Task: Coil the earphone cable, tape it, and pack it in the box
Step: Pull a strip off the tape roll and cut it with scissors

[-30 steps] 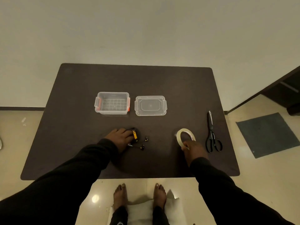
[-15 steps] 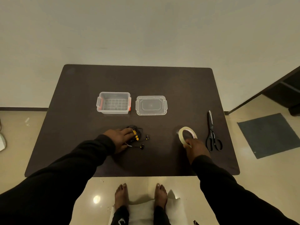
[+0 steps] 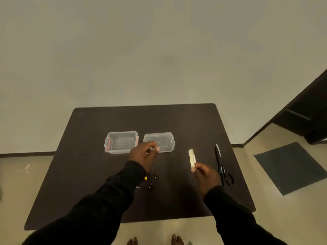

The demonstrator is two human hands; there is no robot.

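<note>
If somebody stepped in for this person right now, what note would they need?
Right hand holds the tape roll up on edge. Left hand is raised near the lid, fingers loosely curled; whether it pinches anything is unclear.
Earphones lie on the table, partly under the left sleeve. Box is open; scissors lie to the right.
Done: tape in hand. Left: tape the cable, pack it, close the box.

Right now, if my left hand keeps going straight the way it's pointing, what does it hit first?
Probably the box lid: your left hand points up and right, fingertips already overlapping its near edge, though height above it is unclear.
</note>
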